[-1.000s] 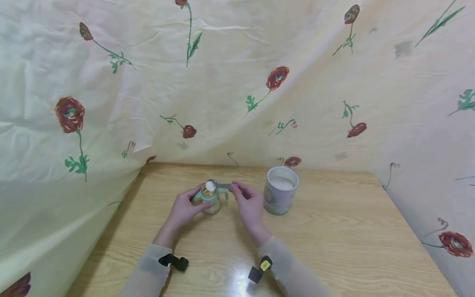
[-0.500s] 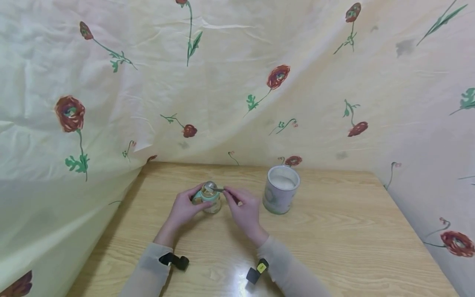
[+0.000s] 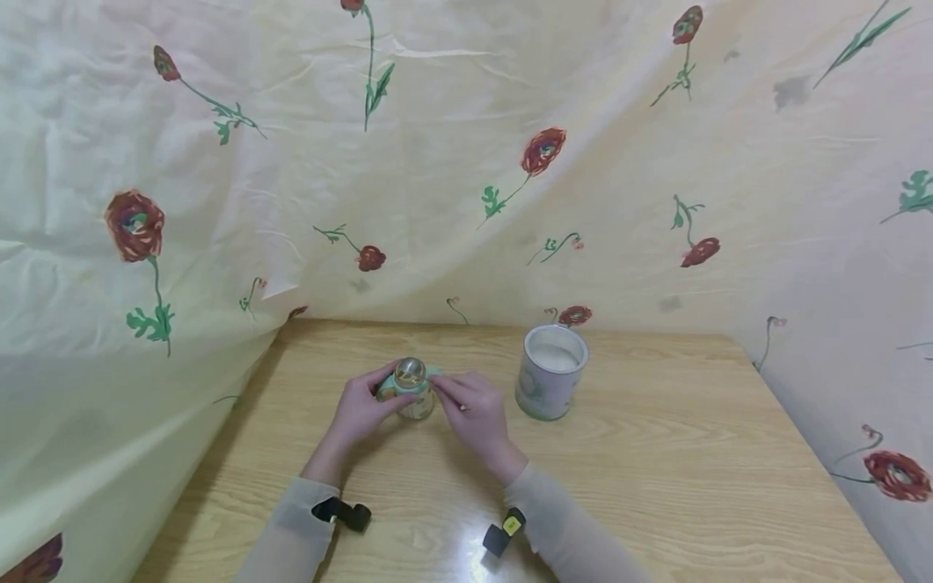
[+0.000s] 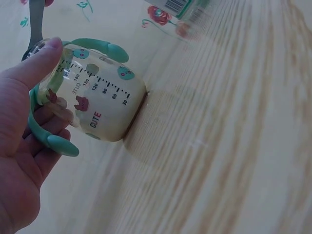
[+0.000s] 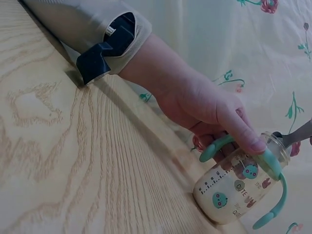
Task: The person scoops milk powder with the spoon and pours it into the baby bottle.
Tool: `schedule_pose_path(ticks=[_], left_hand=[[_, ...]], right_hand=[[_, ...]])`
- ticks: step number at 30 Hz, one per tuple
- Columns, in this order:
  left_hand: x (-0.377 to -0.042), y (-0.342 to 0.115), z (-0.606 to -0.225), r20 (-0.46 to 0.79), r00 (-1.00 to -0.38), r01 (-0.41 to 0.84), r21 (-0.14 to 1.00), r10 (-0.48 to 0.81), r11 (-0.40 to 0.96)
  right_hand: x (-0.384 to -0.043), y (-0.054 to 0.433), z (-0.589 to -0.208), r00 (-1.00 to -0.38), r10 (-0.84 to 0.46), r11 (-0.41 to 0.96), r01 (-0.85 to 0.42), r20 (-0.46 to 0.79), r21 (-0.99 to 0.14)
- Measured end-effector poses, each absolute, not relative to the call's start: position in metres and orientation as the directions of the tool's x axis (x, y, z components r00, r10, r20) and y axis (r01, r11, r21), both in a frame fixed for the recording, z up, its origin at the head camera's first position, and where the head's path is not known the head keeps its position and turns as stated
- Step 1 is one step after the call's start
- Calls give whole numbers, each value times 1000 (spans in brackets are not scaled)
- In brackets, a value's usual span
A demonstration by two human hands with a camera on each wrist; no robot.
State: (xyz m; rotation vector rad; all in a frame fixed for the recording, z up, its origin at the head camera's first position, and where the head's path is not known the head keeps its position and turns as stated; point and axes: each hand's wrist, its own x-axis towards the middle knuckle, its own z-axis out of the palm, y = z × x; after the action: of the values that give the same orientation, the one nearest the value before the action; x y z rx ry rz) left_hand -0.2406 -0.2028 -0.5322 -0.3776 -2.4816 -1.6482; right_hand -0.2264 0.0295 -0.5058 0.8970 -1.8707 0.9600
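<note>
A clear baby bottle (image 3: 419, 409) with green side handles and printed markings stands on the wooden table, pale contents showing in its lower part. My left hand (image 3: 368, 402) holds it around the neck, thumb across the front, as the left wrist view also shows. My right hand (image 3: 474, 409) pinches the handle of a metal spoon (image 3: 411, 371). The spoon's bowl is turned over at the bottle's open mouth, rounded shiny side up. In the right wrist view the spoon (image 5: 298, 134) reaches into the mouth, while my right hand is almost out of frame.
A large open can (image 3: 550, 393) with white powder inside stands to the right of my right hand. Flower-patterned cloth (image 3: 437, 162) hangs behind the wooden table (image 3: 656, 453) and along its sides. Wrist cameras are strapped over both sleeves.
One second ago the spoon lay level over the bottle with white powder in it. My right hand has since turned and shifted slightly left, tipping the spoon over. My left hand stays put.
</note>
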Motion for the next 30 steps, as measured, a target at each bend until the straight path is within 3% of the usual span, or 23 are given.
schedule_pose_path(ticks=[6,14,30], left_hand=[[-239,-203,-530,249,-960,280,887,130,367],[-239,-203,-532,248,-960,278,890,130,361],[-240,-203,-534,244,-961,274,896,127,350]], right_hand=[[-225,32,-504,-381,-310,505,-842,871,-189],[-226,35,-504,-324,-358,475,-871,876,-127],[-226,35,-503,-316,-347,458,-879,883,-135]])
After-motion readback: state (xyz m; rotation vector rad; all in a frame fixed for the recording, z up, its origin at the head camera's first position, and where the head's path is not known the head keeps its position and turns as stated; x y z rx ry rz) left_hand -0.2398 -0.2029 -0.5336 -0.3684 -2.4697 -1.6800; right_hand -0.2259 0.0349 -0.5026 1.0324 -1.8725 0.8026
